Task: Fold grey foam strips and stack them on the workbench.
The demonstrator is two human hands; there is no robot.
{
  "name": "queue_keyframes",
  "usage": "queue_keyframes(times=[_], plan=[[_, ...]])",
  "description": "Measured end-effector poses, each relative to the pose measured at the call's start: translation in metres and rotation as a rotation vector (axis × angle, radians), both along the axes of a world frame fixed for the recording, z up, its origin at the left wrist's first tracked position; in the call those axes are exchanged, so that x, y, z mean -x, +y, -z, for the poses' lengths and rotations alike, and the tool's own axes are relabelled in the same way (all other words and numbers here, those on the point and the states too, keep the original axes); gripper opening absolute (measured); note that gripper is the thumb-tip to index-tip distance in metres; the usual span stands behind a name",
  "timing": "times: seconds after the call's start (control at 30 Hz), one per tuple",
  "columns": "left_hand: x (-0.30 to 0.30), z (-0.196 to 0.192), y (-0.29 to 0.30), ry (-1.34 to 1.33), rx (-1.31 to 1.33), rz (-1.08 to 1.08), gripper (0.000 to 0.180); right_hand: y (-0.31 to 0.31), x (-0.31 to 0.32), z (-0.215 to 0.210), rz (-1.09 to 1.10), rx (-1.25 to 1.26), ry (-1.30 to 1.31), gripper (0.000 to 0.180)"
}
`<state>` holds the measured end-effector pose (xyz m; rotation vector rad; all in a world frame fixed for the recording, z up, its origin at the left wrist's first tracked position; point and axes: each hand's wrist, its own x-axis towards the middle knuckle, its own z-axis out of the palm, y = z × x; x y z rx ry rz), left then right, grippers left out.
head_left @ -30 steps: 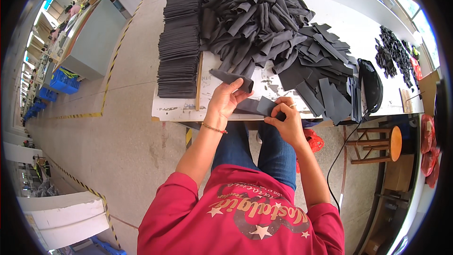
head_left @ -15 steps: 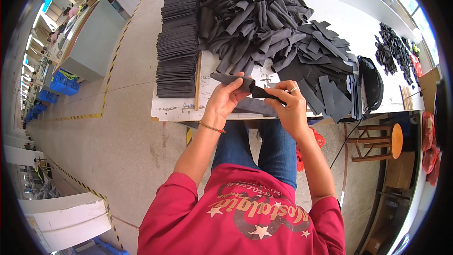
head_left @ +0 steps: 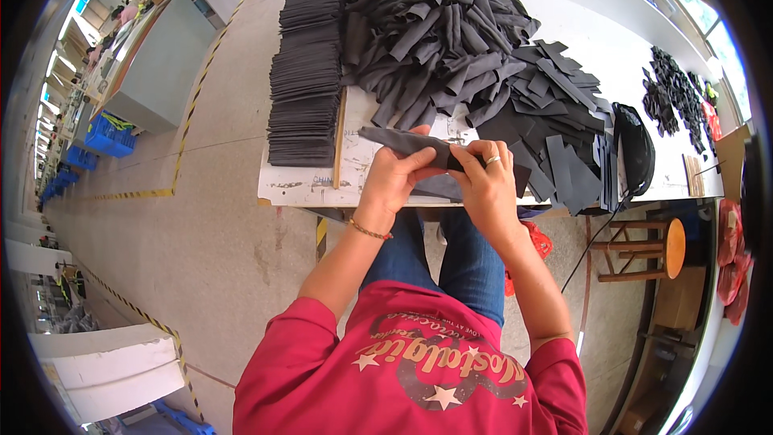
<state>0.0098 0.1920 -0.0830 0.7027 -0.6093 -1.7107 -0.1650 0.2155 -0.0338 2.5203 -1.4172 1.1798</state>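
A dark grey fabric sleeve (head_left: 394,139) is stretched between my hands, just above the table's front edge. My left hand (head_left: 393,177) pinches it, thumb on top, with its narrow end pointing left. My right hand (head_left: 487,181), wearing a ring, is closed at the sleeve's right end on a black flat strip. How far the strip lies inside the sleeve is hidden by my fingers. Beneath my hands another flat grey piece (head_left: 441,187) lies on the white table (head_left: 302,185).
Stacked flat sleeves (head_left: 306,72) form a long row at left, beside a wooden strip (head_left: 340,137). A heap of rolled sleeves (head_left: 439,32) lies ahead. Loose flat strips (head_left: 564,157) and a black bag-like object (head_left: 634,149) are at right. A wooden stool (head_left: 672,248) stands below.
My hands have come together; the black strip and the sleeve's mouth, side by side before, now overlap. The right hand has closed in on the sleeve's right end.
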Motion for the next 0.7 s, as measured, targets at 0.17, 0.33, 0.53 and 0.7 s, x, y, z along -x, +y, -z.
queue_keyframes(times=[0.17, 0.33, 0.53, 0.7], plan=[[0.018, -0.024, 0.013, 0.104, 0.179, -0.106, 0.046, 0.010, -0.020, 0.012, -0.039, -0.096, -0.269, 0.059], [0.022, -0.002, 0.008, 0.188, 0.253, -0.039, 0.029, 0.024, -0.021, 0.032, 0.021, -0.154, -0.200, 0.043], [0.041, 0.004, 0.022, 0.171, 0.242, -0.066, 0.028, 0.020, -0.016, 0.029, -0.142, -0.152, -0.189, 0.038], [0.025, -0.001, 0.018, 0.197, 0.202, -0.124, 0.030, 0.033, 0.002, 0.024, -0.155, -0.221, -0.151, 0.037]])
